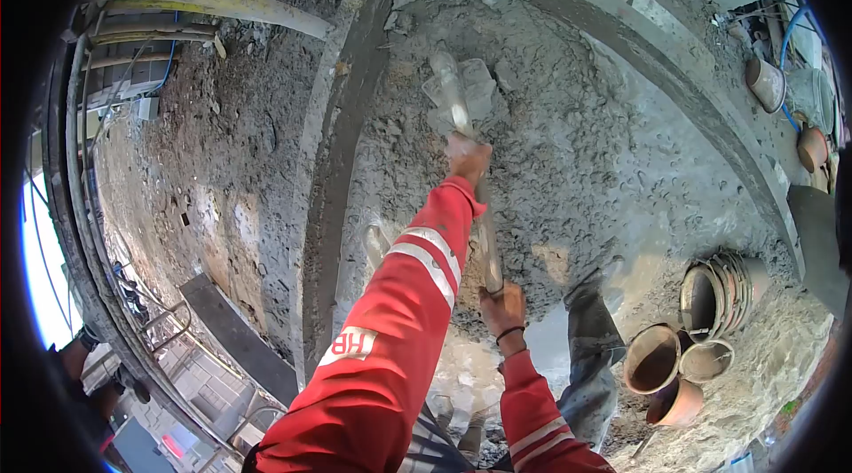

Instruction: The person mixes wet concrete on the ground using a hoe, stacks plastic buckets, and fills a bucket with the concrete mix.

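A long-handled shovel [490, 247] runs upright through the middle of the head view. Its mud-coated blade [479, 87] rests on or in the wet grey mortar [550, 118]; some of its outline is smeared or covered. My left hand [468, 158] is wrapped round the shaft a little below the blade. Farther back, close to the handle's near end, my right hand [503, 309] is closed on it, with a dark band at the wrist. Both arms are in red sleeves with pale stripes.
A straight concrete edge [333, 145] lies on the left and a curved one [674, 65] on the right. Stacked buckets [750, 287] and a loose bucket [652, 358] stand at lower right. Metal railings [89, 189] line the far left, near a dark board [235, 335].
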### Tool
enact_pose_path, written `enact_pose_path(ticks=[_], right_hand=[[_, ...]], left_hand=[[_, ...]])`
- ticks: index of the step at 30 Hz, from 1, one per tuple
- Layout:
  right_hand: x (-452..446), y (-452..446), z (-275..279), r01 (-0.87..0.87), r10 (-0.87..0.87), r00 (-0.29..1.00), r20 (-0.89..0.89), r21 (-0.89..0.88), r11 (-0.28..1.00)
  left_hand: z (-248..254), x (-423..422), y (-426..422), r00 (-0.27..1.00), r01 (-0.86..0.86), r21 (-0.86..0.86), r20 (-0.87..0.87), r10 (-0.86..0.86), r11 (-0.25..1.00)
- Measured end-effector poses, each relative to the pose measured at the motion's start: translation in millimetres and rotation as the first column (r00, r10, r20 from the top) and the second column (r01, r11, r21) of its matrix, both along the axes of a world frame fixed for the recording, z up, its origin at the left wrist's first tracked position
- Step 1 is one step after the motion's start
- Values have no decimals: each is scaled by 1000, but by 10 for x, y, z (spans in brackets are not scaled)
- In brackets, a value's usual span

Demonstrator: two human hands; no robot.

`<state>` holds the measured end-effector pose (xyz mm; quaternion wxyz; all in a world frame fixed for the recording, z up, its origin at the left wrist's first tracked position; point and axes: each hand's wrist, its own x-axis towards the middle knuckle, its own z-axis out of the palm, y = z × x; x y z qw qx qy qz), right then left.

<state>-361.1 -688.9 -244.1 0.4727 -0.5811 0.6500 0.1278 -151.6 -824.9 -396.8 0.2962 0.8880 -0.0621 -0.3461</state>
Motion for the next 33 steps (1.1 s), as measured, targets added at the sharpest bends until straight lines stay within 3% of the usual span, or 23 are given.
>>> enact_pose_path(ticks=[1, 2, 3, 4, 5, 6, 7, 10, 12, 14, 15, 17, 18, 19, 21, 23, 24, 25, 27, 29, 30, 32, 33], right_hand=[[-280, 305, 114, 28, -28, 1000, 9, 3, 1000], [-536, 575, 333, 38, -33, 997, -76, 58, 998], [-890, 1007, 391, 3, 8, 989, -149, 73, 997], [-1197, 1389, 548, -33, 48, 980, -195, 81, 996], [-1399, 1686, 746, -50, 81, 957, -278, 119, 992], [-1628, 2014, 918, -92, 142, 932, -332, 162, 982], [-1802, 2260, 984, -133, 204, 903, -379, 204, 970], [-2060, 2670, 896, 22, 7, 972, -236, 122, 992], [-1785, 2200, 645, -135, 133, 985, -110, -16, 991], [-1290, 1363, 252, -100, 127, 979, 156, -171, 980], [-1002, 901, 14, -80, 121, 965, 234, -179, 981], [-436, -118, -491, -172, 275, 905, 325, -312, 934], [-113, -558, -753, -192, 374, 883, 285, -507, 840], [153, -1069, -1002, -190, 347, 868, 354, -409, 892], [417, -1763, -1575, -153, 339, 843, 417, -418, 895], [208, -1933, -1840, -128, 285, 856, 431, -357, 925], [113, -1867, -1788, -149, 230, 934, 275, -287, 946], [71, -1918, -1691, -175, 202, 973, 107, -222, 959], [89, -1961, -1310, -201, 215, 971, 107, -125, 972], [315, -1938, -798, -229, 232, 971, 59, -50, 972], [318, -1832, -607, -225, 231, 972, 49, -101, 969], [175, -1572, -448, -204, 209, 977, 48, -94, 974], [86, -1482, -434, -189, 191, 980, 54, -44, 981]], left_hand=[[256, -401, 297, 996, -25, 127, 84, 14, 992], [295, -758, 740, 1000, 1, 97, 1, -1, 995], [525, -1113, 1135, 997, 4, 67, 82, -9, 998], [524, -1454, 1686, 998, -56, -47, -1, 56, 997], [1034, -1608, 1906, 983, -93, 57, -156, 101, 994], [874, -1900, 2532, 966, -98, -129, -251, 63, 987], [1198, -2010, 2578, 978, -25, 30, -205, 31, 999], [1560, -2090, 2642, 954, -246, -213, -223, 199, 946], [1765, -1784, 2278, 985, -155, -327, 24, 173, 932], [1986, -1310, 1682, 931, -365, -459, -162, 328, 810], [2087, -1010, 1325, 954, -260, -462, 10, 299, 848], [2088, -528, 547, 904, -281, -677, 50, 424, 680], [2044, -273, 172, 902, -251, -768, 35, 430, 589], [1853, -51, -182, 870, -175, -821, 130, 476, 543], [1095, 326, -754, 780, 107, -785, 447, 438, 611], [-171, 487, -1287, 788, 85, -659, 503, 355, 747], [-381, 432, -1447, 793, -19, -546, 502, 346, 837], [-414, 341, -1600, 806, -112, -411, 495, 325, 905], [-351, 378, -1604, 760, -208, -301, 550, 348, 931], [-166, 814, -1570, 914, -263, -260, 240, 326, 929], [-338, 915, -1394, 973, -191, -355, 58, 226, 915], [313, 480, -1318, 941, -287, -131, 146, 304, 949], [52, 466, -1178, 967, -229, -95, 89, 237, 969]])
